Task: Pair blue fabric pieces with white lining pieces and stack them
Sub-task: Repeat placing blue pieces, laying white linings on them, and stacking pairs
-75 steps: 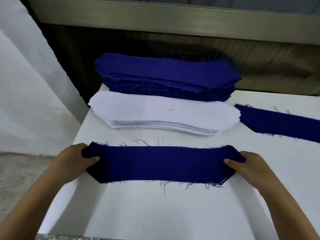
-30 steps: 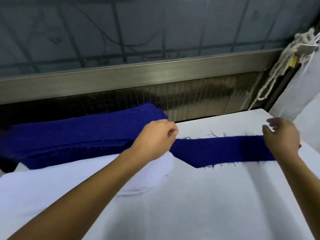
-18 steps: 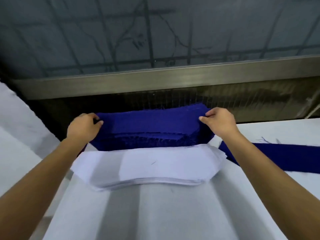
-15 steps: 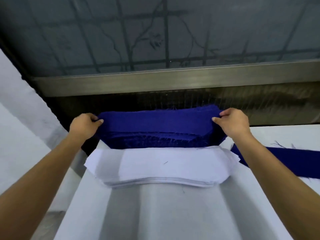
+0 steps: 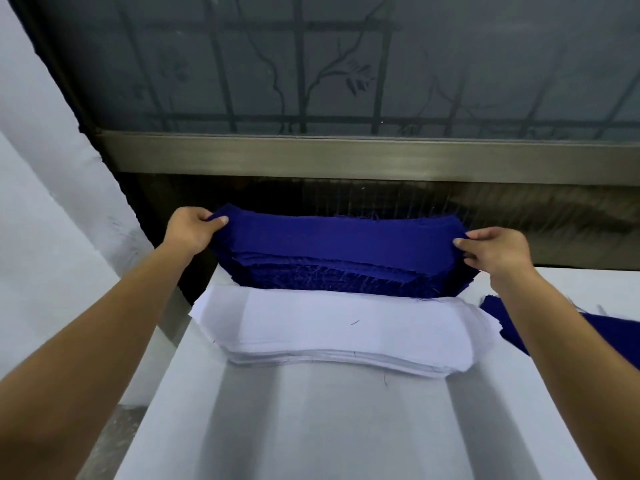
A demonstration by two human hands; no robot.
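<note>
We note both hands at the far side of the table (image 5: 329, 427). The left hand (image 5: 192, 228) pinches the left end of the top blue piece (image 5: 339, 233) between thumb and curled fingers, and the right hand (image 5: 495, 252) pinches its right end the same way. That piece sits on the blue stack (image 5: 329, 277), ends raised a little, just behind the white lining stack (image 5: 346, 330). Risks, as we judge them: the cut edges are frayed, so loose threads may snag the layer beneath and two pieces could come up as one. A pinch set too deep would do the same. The blue stack sits close to the dark gap under the window sill (image 5: 346, 157), so a careless pull could shove lower layers askew or over the back edge. Blue lint may also shed onto the lining, where one stray thread (image 5: 355, 322) already lies on the top sheet. Count: two hands, both engaged; one blue stack and one white stack, layers too many and too fine to number; one loose blue piece (image 5: 613, 332) at the right, partly hidden by the forearm, and whether it is a single layer we cannot tell.
</note>
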